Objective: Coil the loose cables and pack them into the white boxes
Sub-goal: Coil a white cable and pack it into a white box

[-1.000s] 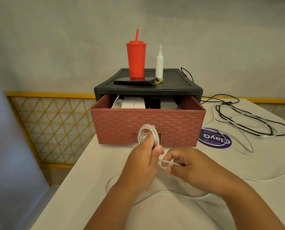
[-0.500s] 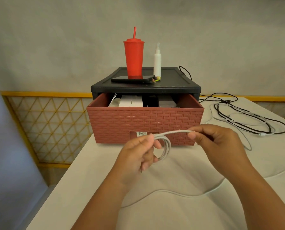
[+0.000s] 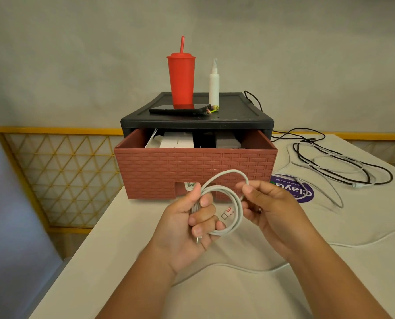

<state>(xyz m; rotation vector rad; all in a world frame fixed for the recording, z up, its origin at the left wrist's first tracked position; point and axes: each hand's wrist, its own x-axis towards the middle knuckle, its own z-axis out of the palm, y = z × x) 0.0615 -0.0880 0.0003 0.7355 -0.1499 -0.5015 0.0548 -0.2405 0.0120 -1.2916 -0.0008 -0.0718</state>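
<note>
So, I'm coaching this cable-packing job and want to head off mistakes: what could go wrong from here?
The loops of the white charging cable are uneven and gripped on one side only by the left hand; a looser grip could let them spring apart.
Its uncoiled tail trails across the cream table; as the right hand feeds it in, it might catch the tangled black and white cables nearby.

The cable (image 3: 238,210) in the middle looked smooth, like soft plastic. The drawer (image 3: 195,171) above it looked like bumpy, dull plastic. The cup (image 3: 181,81) near the top looked like smooth plastic.
</note>
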